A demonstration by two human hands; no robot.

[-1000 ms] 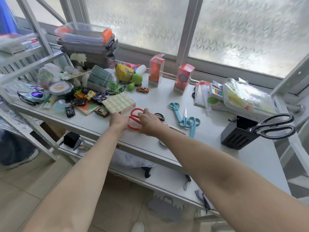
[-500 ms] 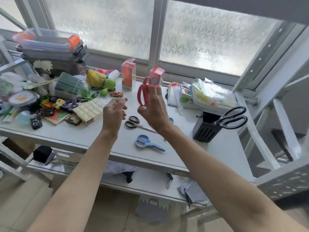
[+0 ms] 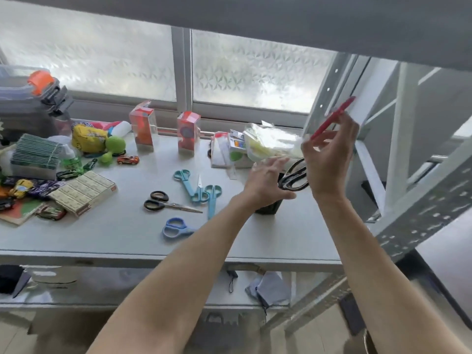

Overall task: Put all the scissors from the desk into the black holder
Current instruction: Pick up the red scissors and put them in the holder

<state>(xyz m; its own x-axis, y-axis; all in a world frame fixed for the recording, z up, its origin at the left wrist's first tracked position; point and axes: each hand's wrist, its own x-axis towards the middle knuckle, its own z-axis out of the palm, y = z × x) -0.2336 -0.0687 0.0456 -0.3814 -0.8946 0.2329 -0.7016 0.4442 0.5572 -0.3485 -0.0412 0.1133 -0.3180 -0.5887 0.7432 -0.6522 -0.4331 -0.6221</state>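
We find the right hand (image 3: 329, 159) raised above the far right of the desk (image 3: 122, 231), fingers pinched on the red scissors (image 3: 332, 118), which tilt up and to the right, their tip near the metal shelf upright (image 3: 329, 93). The red scissors are clear of the desk and sit above the black holder (image 3: 268, 208).

The left hand (image 3: 265, 182) is spread, fingers loosely extended, placed over the front of the black holder and covering most of it; we cannot tell whether it touches the holder. Large black scissors (image 3: 293, 177) stand in the holder, their handle loops showing between the two hands.

We note four further pairs lying flat on the desk, left of the left hand: two teal scissors (image 3: 189, 185) crossing each other, small black-handled scissors (image 3: 163, 201) just nearer, and blue-handled scissors (image 3: 176, 227) nearest the front edge, partly hidden by the left forearm. All four lie well apart from the right hand.
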